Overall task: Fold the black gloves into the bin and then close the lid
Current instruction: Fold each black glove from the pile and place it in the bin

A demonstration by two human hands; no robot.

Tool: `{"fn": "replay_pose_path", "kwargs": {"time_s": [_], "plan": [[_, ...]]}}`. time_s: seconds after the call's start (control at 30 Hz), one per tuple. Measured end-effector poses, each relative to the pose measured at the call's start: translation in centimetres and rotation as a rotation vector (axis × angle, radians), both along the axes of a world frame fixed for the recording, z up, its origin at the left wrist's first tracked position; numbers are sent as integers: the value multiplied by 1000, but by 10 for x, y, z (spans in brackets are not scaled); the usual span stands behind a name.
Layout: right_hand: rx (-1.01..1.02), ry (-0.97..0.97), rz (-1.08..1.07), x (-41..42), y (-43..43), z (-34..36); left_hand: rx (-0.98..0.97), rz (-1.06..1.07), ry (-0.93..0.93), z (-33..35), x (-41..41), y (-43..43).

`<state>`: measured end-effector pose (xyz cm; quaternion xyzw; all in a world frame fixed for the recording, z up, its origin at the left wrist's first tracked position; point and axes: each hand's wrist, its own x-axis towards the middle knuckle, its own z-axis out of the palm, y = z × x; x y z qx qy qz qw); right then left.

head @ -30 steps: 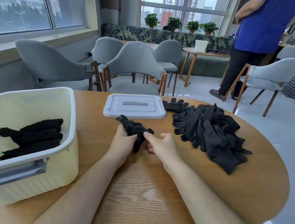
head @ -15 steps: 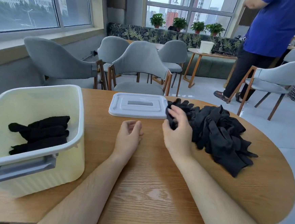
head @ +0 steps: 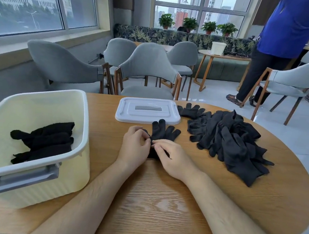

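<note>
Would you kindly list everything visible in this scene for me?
bin: one, cream, table's left side.
folded gloves: a few, black, inside the bin.
lid: one, white, flat at the table's far middle.
loose gloves: a pile, black, table's right side.
single glove: one, black, just before the lid.
table: one, wooden, under everything.
chairs: several, grey, behind the table.
potted plants: four, green, far windowsill.
standing person: one, blue top, far right.
left hand: pinches the single glove.
right hand: pinches it too.
</note>
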<state>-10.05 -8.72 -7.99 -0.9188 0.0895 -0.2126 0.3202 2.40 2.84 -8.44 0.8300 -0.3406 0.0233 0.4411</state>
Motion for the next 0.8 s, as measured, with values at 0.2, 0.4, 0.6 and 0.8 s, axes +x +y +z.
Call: {"fn": "replay_pose_path", "kwargs": {"time_s": [0.2,0.4,0.6,0.8], "plan": [[91,2,0,0,-7,-4,307,-102,-364,-7,1,16],[-235,288,-142,9,-11,-6,391,79,-515,-8,0,26],[-274,309,-143,9,-8,-5,380,-142,-418,-8,-6,26],[-309,330,-190,3,-2,-1,494,-251,-303,-10,-1,26]]}}
